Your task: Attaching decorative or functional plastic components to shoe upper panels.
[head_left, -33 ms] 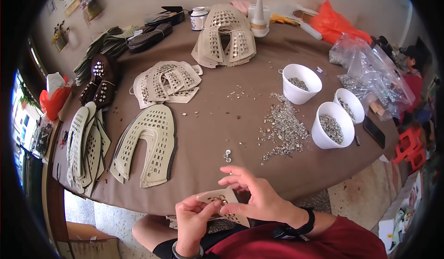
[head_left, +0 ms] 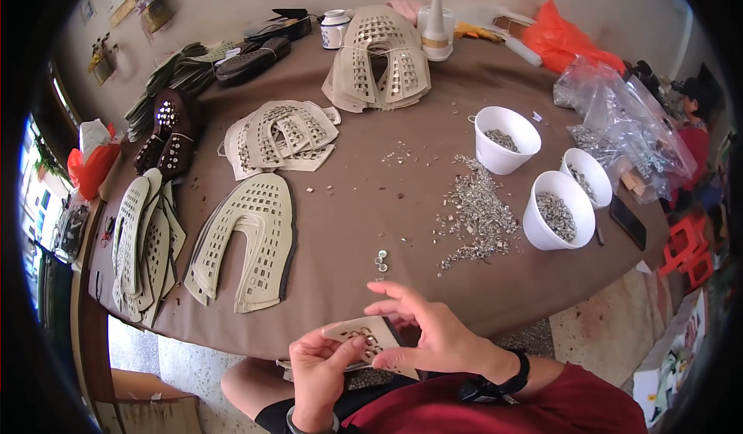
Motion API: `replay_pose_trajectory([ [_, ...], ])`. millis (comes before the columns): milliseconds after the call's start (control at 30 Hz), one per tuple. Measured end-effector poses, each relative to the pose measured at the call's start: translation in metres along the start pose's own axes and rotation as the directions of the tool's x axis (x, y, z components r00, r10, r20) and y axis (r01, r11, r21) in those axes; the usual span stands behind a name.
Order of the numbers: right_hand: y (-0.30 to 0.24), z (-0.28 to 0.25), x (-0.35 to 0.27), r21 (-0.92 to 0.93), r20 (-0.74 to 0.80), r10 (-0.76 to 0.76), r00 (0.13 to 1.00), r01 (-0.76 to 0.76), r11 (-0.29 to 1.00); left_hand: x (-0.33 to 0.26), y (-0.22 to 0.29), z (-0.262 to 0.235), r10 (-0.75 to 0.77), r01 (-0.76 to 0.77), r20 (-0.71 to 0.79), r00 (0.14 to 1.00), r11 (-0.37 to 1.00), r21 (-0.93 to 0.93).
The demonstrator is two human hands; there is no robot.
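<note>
Close to my body, beyond the table's near edge, my left hand [head_left: 319, 372] pinches a beige perforated shoe upper piece [head_left: 395, 363], its thumb on the front face. Square metal studs [head_left: 373, 343] sit in some of its holes. My right hand [head_left: 441, 337] is at the piece's right side, index finger stretched out and thumb low against the face; its other fingers are partly hidden. Just past it on the table lie a few round silvery studs [head_left: 381, 260]. A loose heap of small metal studs [head_left: 480, 209] spreads farther right.
White cups of studs [head_left: 559, 211] stand right, by a phone [head_left: 627, 222] and clear plastic bags [head_left: 619, 124]. Stacked beige uppers [head_left: 267, 209] lie left on the brown tablecloth [head_left: 348, 217]. A tied stack [head_left: 379, 66] and a cone-tipped bottle [head_left: 436, 35] stand at the back.
The beige piece has shifted slightly left and turned a little in my left hand, showing more of its studded face. My right hand has barely moved.
</note>
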State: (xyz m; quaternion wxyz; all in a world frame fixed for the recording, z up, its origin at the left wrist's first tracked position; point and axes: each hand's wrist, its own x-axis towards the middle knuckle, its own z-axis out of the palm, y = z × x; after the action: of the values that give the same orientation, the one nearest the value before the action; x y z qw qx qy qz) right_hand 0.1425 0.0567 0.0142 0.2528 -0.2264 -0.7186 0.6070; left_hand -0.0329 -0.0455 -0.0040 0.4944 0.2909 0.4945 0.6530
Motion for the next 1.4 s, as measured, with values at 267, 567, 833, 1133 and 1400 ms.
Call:
replay_pose_trajectory([
  [267,-0.014,-0.012,-0.014,-0.128,0.118,0.156,0.981,-0.14,0.982,-0.003,0.04,-0.014,0.155,-0.272,-0.323,0.934,0.893,-0.359],
  [567,-0.001,-0.021,0.01,0.159,-0.16,0.109,0.981,-0.084,0.984,0.007,0.031,-0.02,0.008,-0.045,-0.112,0.994,0.942,-0.333],
  [833,-0.003,-0.02,0.021,0.032,-0.267,0.019,0.963,-0.01,0.999,0.005,0.029,-0.039,0.073,-0.096,-0.106,0.992,0.967,-0.234],
  [1133,-0.023,-0.016,0.03,-0.162,-0.252,-0.089,0.964,0.048,0.986,0.002,0.028,-0.073,0.19,-0.227,-0.156,0.969,0.937,-0.264],
  [1400,-0.021,0.006,0.033,-0.099,0.287,-0.241,0.927,0.279,0.955,-0.014,0.068,-0.102,0.608,-0.656,-0.323,0.726,0.752,-0.059],
])
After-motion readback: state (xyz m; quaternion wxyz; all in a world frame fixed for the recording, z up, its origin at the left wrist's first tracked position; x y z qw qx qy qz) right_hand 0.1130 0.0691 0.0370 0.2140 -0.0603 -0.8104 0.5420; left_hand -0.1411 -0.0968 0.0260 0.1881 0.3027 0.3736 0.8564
